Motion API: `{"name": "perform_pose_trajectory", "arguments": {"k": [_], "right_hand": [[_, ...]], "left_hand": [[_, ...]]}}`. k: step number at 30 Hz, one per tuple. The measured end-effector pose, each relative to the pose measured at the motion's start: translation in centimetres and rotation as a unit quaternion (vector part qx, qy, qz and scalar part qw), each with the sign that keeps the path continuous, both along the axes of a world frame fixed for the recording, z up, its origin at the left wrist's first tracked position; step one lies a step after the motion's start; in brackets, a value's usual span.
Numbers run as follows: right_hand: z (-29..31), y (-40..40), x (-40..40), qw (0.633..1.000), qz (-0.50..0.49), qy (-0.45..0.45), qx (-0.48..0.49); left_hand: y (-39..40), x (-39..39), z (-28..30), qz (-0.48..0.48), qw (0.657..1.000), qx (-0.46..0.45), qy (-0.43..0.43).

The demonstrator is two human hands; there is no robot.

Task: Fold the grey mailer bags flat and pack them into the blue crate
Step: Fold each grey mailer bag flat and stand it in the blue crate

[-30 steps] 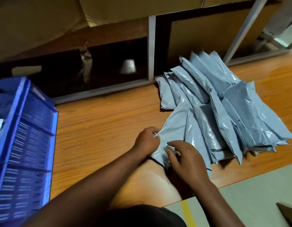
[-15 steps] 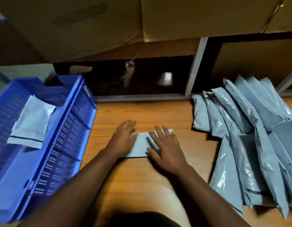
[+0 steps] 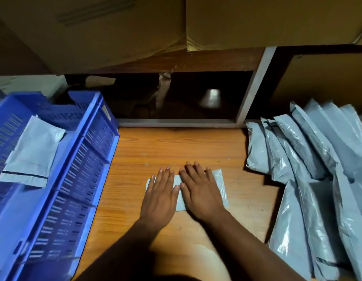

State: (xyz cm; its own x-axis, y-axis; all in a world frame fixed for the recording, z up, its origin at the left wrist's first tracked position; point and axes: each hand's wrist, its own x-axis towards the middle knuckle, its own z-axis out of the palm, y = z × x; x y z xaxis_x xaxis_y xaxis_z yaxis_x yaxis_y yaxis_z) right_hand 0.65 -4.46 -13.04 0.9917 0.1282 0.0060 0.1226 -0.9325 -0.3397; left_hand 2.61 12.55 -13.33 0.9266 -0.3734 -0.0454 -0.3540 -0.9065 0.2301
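Note:
A folded grey mailer bag (image 3: 219,187) lies flat on the wooden table (image 3: 166,145) in the middle of the view. My left hand (image 3: 160,196) presses its left half with straight fingers. My right hand (image 3: 200,191) presses its right half, fingers flat and spread. The two hands lie side by side, thumbs nearly touching. The blue crate (image 3: 80,165) stands at the left with one folded grey mailer (image 3: 32,155) inside. A pile of several unfolded grey mailer bags (image 3: 318,179) lies at the right.
Large cardboard boxes (image 3: 257,21) hang over the back of the table. Below them is a dark shelf opening with a white frame post (image 3: 255,88). Bare wood shows between the crate and the pile.
One second ago both hands pulled a mailer from the pile. Since then they have brought it to the table's middle, folded, and now both press flat on it, closer together.

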Motion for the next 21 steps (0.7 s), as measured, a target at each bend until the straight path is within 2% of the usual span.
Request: {"name": "perform_pose_trajectory", "arguments": {"k": [2, 7, 11, 18, 21], "right_hand": [[-1.1, 0.5, 0.2, 1.000, -0.002, 0.013, -0.021], [-1.7, 0.8, 0.4, 0.999, -0.004, 0.000, -0.041], [-1.8, 0.9, 0.7, 0.999, -0.002, 0.003, -0.053], [-2.0, 1.1, 0.8, 0.999, -0.004, 0.018, -0.051], [-1.3, 1.0, 0.8, 0.999, -0.011, 0.038, -0.022]], "left_hand": [[0.5, 0.2, -0.8, 0.000, 1.000, 0.016, 0.006], [0.2, 0.4, -1.3, 0.004, 0.999, -0.028, -0.042], [0.0, 0.6, -1.5, 0.001, 0.998, -0.016, -0.056], [0.0, 0.8, -1.4, -0.002, 1.000, 0.012, -0.028], [0.4, 0.8, -1.1, -0.009, 1.000, 0.019, -0.005]]}}
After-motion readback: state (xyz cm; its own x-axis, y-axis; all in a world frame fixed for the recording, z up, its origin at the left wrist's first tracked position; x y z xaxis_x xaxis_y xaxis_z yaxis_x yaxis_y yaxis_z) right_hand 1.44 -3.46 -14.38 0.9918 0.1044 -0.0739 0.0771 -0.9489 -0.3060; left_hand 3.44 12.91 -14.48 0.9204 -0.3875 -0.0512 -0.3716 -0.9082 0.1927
